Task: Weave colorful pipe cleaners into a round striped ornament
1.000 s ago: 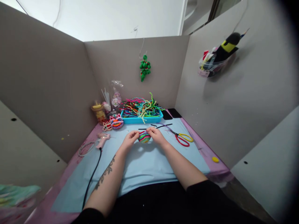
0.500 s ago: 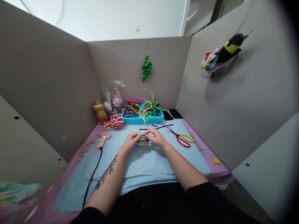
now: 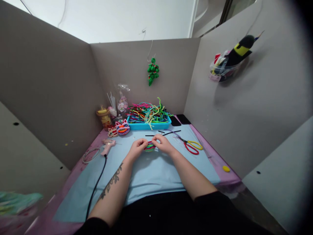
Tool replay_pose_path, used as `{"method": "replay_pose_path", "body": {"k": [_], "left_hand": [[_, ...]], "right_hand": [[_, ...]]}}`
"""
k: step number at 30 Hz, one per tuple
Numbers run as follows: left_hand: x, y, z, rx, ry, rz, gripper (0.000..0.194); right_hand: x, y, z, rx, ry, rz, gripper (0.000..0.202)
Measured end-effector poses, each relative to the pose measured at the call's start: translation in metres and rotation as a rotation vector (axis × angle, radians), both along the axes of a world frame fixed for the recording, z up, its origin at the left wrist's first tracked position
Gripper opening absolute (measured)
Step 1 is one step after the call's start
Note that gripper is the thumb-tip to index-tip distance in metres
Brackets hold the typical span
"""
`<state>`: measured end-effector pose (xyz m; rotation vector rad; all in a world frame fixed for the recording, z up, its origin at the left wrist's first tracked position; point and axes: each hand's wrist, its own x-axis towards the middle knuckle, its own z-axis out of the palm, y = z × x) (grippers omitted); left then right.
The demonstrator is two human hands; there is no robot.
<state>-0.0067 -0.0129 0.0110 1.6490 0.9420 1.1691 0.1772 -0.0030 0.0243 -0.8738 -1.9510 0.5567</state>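
Note:
Between my two hands is a small piece of pipe-cleaner work (image 3: pixel 149 147) in stripes of red, pink and green, held a little above the light blue mat (image 3: pixel 156 176). My left hand (image 3: pixel 138 148) pinches its left side between thumb and fingers. At its right upper side, my right hand (image 3: pixel 163 143) grips it in the same way. The fingertips cover its upper corners. Just beyond my hands lie black pipe-cleaner pieces (image 3: pixel 171 132). Scissors (image 3: pixel 191 147) with one red and one yellow handle rest to the right of my right hand.
A blue tray (image 3: pixel 149 126) heaped with colourful pipe cleaners stands at the back. To its left are pipe-cleaner animal faces (image 3: pixel 122 127) and a lidded cup (image 3: pixel 104 119). A pink glue gun (image 3: pixel 108 147) with a black cord lies left. Grey partitions (image 3: pixel 117 65) surround the table.
The striped piece has tilted between my fingers, so less of its lower face shows. Both hands stay in nearly the same place.

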Motion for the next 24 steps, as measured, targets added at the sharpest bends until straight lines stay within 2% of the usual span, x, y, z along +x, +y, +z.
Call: {"method": "replay_pose_path", "body": {"k": [12,15,19,24], "left_hand": [[0.002,0.000,-0.002,0.013,0.091,0.038,0.026],[0.002,0.001,-0.003,-0.058,-0.024,0.050,0.026],[-0.003,0.006,-0.005,-0.144,-0.273,0.096,0.026],[-0.005,0.007,-0.004,-0.354,-0.454,0.094,0.026]], "right_hand": [[-0.002,0.001,-0.004,0.015,-0.035,0.032,0.015],[-0.001,0.001,-0.005,-0.096,0.069,0.071,0.015],[0.001,0.006,-0.008,-0.288,0.263,0.114,0.033],[-0.001,0.012,-0.014,-0.374,0.379,0.130,0.035]]}}
